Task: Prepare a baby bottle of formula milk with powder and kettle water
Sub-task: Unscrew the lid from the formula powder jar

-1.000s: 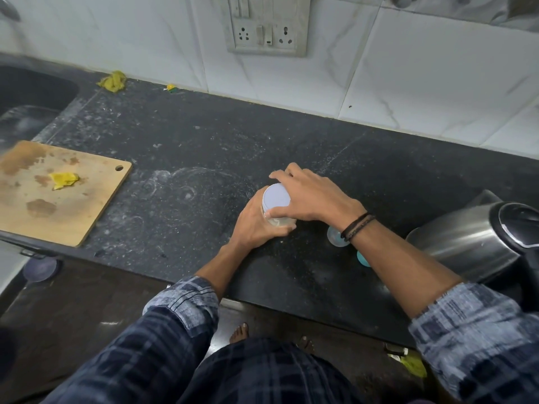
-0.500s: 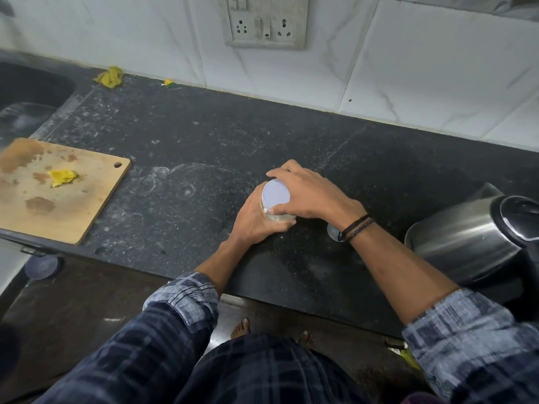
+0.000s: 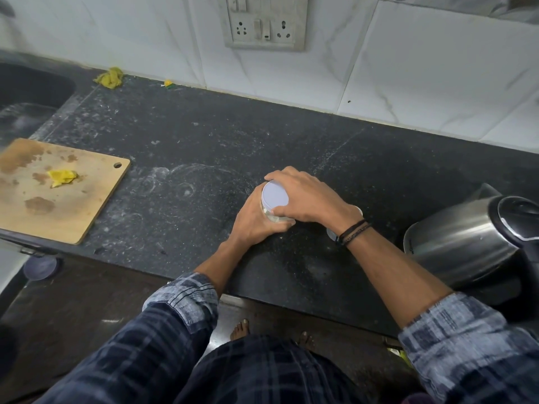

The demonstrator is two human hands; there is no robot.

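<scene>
Standing upright on the black speckled stone table (image 3: 204,135), a small clear jar (image 3: 272,219) with a round pale lavender lid (image 3: 274,195) sits near the front edge, a little right of the middle. The left hand (image 3: 256,225) grasps the jar's body from the near-left side, its fingers curled round the lower part. The right hand (image 3: 306,196) comes over from the right and grips the lid's rim, with the thumb on the near edge and the fingers wrapped over the far edge. The flat top of the lid shows between them. Something pale fills the jar, though little of its clear wall is visible between the two hands.

Black thread bracelets (image 3: 353,232) circle the right wrist. Under that wrist a small pale round thing (image 3: 331,235) lies on the table, mostly hidden, so I cannot tell what it is. A stainless steel kettle with a black lid (image 3: 460,243) stands at the right, near the right forearm and apart from the jar.

To the left, a stained wooden cutting board (image 3: 67,199) lies at the table's front edge with a crumpled yellow scrap (image 3: 61,177) on it. A yellow cloth (image 3: 110,78) is bunched against the white marble-tiled wall (image 3: 423,68), near a dark sink (image 3: 26,91). A double socket panel (image 3: 265,23) is set in the wall above.
</scene>
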